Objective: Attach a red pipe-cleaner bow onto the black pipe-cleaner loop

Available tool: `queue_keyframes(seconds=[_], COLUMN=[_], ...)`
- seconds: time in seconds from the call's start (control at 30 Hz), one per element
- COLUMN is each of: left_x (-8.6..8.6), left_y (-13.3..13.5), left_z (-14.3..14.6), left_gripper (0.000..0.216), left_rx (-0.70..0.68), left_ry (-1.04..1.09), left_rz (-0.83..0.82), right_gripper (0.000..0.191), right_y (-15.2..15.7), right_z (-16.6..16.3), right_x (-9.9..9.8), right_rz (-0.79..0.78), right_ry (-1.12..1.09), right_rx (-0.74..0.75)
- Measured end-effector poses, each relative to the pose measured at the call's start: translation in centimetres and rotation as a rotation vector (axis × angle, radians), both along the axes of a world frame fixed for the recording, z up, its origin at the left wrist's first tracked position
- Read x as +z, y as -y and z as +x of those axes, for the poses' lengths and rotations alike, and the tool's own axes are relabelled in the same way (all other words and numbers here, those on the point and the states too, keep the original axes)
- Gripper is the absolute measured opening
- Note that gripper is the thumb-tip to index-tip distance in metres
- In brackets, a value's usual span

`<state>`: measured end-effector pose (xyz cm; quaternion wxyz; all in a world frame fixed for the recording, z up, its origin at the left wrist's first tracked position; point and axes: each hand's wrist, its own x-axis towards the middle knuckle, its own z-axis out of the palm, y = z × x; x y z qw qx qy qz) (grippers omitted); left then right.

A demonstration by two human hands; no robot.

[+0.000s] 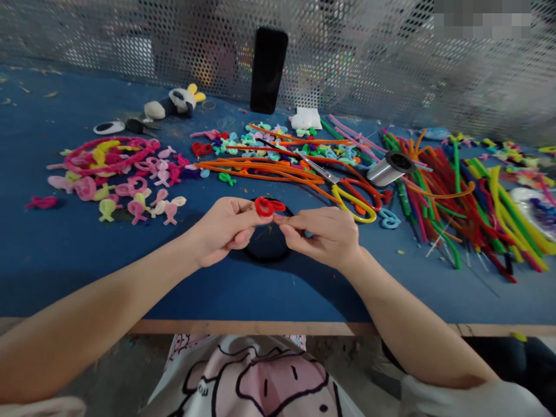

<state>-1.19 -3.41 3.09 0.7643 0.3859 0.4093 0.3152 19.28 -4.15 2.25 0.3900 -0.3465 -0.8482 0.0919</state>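
My left hand [223, 229] and my right hand [324, 234] meet over the blue table [65, 255], both pinching a small red pipe-cleaner loop [266, 206]. The left fingers are closed on the loop's left side. The right thumb and forefinger pinch its right end. A black ring [267, 249] lies on the table just under the hands. Scissors with red and yellow handles [354, 197] lie just beyond my right hand.
Pink and yellow finished loops [121, 174] are heaped at left. Long orange pipe cleaners [264, 168] lie in the middle, a big mixed pile [469, 202] at right, with a silver wire spool [388, 168]. A black phone [268, 69] leans on the perforated back wall beside a plush toy [174, 104].
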Motion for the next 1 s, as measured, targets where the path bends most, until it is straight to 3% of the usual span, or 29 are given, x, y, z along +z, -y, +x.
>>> queue_keyframes(seconds=[0.23, 0.8, 1.0], left_x=[0.08, 0.12, 0.29], left_y=[0.10, 0.03, 0.06], left_z=[0.20, 0.09, 0.08], left_gripper=[0.028, 0.021, 0.022], left_rx=[-0.013, -0.052, -0.052], left_ry=[-0.015, 0.060, 0.030], left_rz=[0.009, -0.070, -0.065], right_gripper=[0.011, 0.005, 0.007], right_y=[0.12, 0.03, -0.30], right_z=[-0.35, -0.07, 0.08], right_x=[0.35, -0.04, -0.10], right_rz=[-0.039, -0.071, 0.007], right_ry=[-0.032, -0.110, -0.041], right_rx=[-0.086, -0.029, 0.023])
